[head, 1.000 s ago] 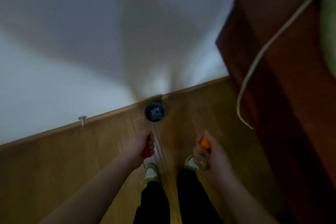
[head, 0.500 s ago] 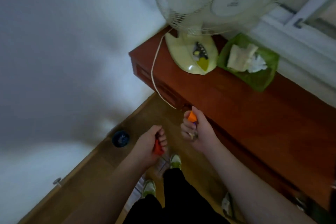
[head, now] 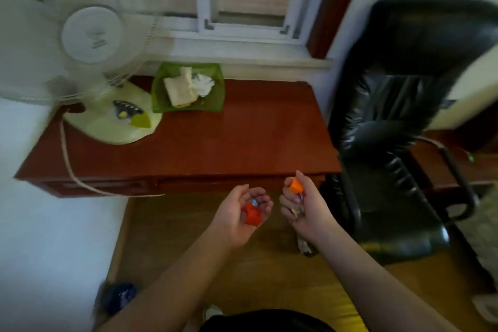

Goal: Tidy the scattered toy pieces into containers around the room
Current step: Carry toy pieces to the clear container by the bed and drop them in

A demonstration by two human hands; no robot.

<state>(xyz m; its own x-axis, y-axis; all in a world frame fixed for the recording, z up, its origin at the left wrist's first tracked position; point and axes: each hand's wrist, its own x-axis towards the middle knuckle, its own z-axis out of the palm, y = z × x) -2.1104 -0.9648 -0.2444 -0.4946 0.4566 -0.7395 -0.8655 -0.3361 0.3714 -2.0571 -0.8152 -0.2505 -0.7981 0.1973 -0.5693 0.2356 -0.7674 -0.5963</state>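
Nearest the camera, above a wood floor (head: 167, 224), a person's two hands hover side by side, each carrying toy pieces. Palm up, the left hand (head: 237, 213) cups a red block (head: 252, 215) and a small bluish piece (head: 254, 202) in loosely curled fingers. Closed in a fist, the right hand (head: 301, 207) grips an orange piece (head: 296, 186) that pokes out of its top, with further small pieces half hidden among the fingers (too blurred to name). A dark blue round object (head: 121, 298) lies on the floor by the wall, behind and left of the hands. Straight ahead stands a red-brown desk (head: 242, 137); at its far edge, ahead and to the left, sits a green tray (head: 215, 101) already holding folded paper and tissue, probably the closest container, with the left hand nearer to it. A desk fan (head: 91, 35) stands left of the tray, a black office chair (head: 398, 121) to the right. The fan hub's grey mark cannot be read; no other writing shows.
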